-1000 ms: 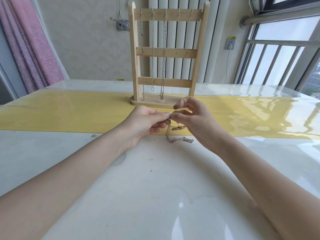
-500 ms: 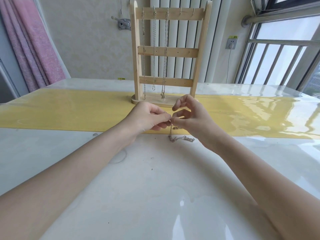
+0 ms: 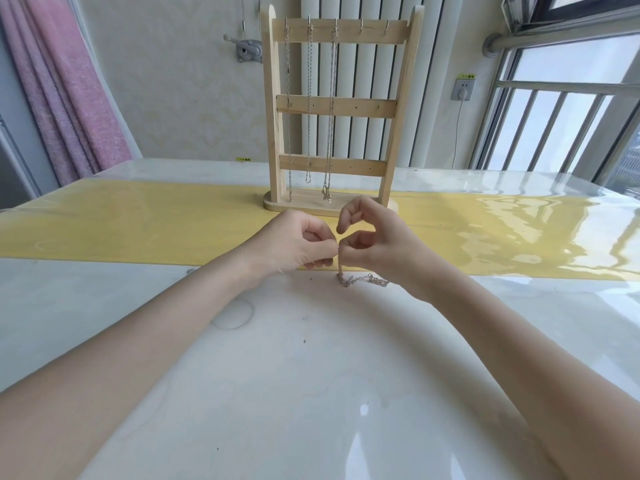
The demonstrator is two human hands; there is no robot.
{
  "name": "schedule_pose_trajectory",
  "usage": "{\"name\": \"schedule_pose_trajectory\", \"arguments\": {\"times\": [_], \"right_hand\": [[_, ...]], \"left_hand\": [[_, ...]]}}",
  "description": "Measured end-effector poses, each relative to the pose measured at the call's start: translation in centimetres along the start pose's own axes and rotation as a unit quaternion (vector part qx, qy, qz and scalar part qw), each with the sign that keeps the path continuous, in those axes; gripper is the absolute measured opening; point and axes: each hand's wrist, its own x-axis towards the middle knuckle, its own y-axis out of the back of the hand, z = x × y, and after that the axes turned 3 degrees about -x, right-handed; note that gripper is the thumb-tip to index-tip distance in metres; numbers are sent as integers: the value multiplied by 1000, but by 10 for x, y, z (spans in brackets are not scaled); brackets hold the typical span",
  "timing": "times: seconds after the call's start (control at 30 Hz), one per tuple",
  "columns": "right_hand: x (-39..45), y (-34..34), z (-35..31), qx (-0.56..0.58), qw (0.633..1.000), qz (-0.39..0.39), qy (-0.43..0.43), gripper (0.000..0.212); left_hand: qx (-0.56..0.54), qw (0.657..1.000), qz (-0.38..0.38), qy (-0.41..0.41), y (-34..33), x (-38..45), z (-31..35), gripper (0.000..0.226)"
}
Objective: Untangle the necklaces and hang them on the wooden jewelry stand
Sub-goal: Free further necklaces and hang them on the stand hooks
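Note:
A wooden jewelry stand rises at the back middle of the table, with three silver chains hanging from hooks on its top bar. In front of its base, my left hand and my right hand meet fingertip to fingertip, each pinching the top of a thin silver necklace. The chain drops from the pinch and its loose end lies bunched on the white tabletop under my right wrist. Two hooks on the right of the top bar hold nothing.
A yellow runner crosses the glossy white table under the stand. A pink curtain hangs at the left, a radiator stands behind the stand, and a railed window fills the right.
Both hands have lifted slightly with the chain, and the small tangled part near my fingers has straightened, leaving one strand down to the table. My head has moved closer.

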Motion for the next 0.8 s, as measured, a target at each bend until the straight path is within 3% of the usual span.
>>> {"name": "schedule_pose_trajectory", "arguments": {"times": [0.2, 0.33, 0.6, 0.7, 0.8], "right_hand": [[3, 3, 6, 100, 994, 2, -39, 30], [0, 0, 8, 94, 994, -15, -56, 29], [1, 1, 10, 131, 988, 35, -80, 29], [1, 4, 10, 229, 969, 15, -90, 24], [3, 1, 10, 185, 979, 14, -80, 19]], "left_hand": [[-30, 999, -29, -13, 1, 3, -4, 16], [31, 999, -6, -24, -3, 6, -10, 11], [178, 965, 93, -171, -6, 2, -9, 17], [143, 965, 119, -183, -7, 1, -10, 14], [107, 975, 114, -159, -9, 1, -12, 13]]}}
